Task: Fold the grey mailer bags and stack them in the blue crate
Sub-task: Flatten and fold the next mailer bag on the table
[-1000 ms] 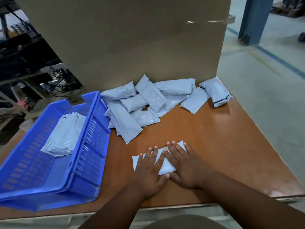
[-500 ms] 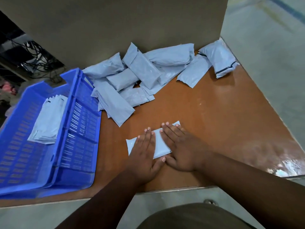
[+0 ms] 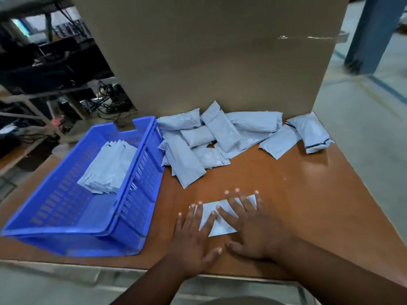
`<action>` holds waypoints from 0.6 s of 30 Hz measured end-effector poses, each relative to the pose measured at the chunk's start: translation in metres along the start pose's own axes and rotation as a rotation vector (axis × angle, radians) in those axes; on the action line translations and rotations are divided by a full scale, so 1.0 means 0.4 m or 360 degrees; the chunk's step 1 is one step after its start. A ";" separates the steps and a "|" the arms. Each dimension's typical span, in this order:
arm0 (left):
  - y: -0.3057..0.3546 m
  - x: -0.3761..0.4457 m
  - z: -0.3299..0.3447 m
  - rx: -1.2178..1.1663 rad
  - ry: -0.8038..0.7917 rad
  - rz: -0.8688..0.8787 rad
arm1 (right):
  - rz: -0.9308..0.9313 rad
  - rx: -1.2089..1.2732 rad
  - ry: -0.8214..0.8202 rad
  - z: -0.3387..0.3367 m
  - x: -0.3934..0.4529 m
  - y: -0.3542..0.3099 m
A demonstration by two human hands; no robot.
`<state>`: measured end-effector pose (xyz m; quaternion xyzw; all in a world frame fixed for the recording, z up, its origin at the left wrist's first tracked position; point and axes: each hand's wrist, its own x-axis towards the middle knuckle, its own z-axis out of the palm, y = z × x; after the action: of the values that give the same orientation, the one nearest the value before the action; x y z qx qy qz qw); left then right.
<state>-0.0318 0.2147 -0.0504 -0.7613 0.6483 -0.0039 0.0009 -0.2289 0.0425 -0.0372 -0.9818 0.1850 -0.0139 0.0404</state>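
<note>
Grey mailer bag (image 3: pixel 218 225), folded flat, on the brown surface (image 3: pixel 297 194) near the front edge, at about 6 o'clock from the loose pile. Left hand (image 3: pixel 193 238) palm-down on its left half, fingers (image 3: pixel 198 213) straight and slightly spread, pressing, thumb out toward 3 o'clock on the bare wood. Right hand (image 3: pixel 255 227) palm-down on its right half, fingers (image 3: pixel 239 201) straight and fanned wide, tips reaching the bag's far edge; thumb toward 9 o'clock, tip near the left thumb. Both hands flat, curled round nothing. Only a middle strip and the far right corner of the bag visible between and beyond the hands.

Blue crate (image 3: pixel 134 208) at 9 o'clock from the hands, on the left part of the surface, long side running toward 12 o'clock. Inside, a stack of folded bags (image 3: pixel 110 168), fanned and overlapping, lying toward the far half of the crate floor.

Pile of unfolded bags (image 3: pixel 211 137) at 12 o'clock from the hands, well apart from them, heaped against the foot of a large cardboard box (image 3: pixel 209 51) standing upright at the back of the surface. Leftmost bags of the pile touching the crate's right wall. Two more bags (image 3: pixel 312 133) off at 1 o'clock, near the right edge, one with a dark stripe.

Blue pillar (image 3: pixel 372 34) on the floor at far 2 o'clock. Shelving with cables (image 3: pixel 44 62), blurred, at 10 o'clock.
</note>
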 end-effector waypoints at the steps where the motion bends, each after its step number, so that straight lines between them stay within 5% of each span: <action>1: -0.012 -0.011 0.008 0.0004 -0.0038 -0.0014 | -0.0026 -0.0001 -0.0013 -0.003 0.011 -0.020; 18: -0.057 -0.024 0.078 -0.0145 0.0098 0.0108 | -0.0098 0.0018 -0.0043 0.095 0.066 -0.097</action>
<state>-0.0106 0.2278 -0.0814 -0.7378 0.6729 0.0022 -0.0535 -0.1886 0.0718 -0.0714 -0.9869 0.1539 -0.0031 0.0479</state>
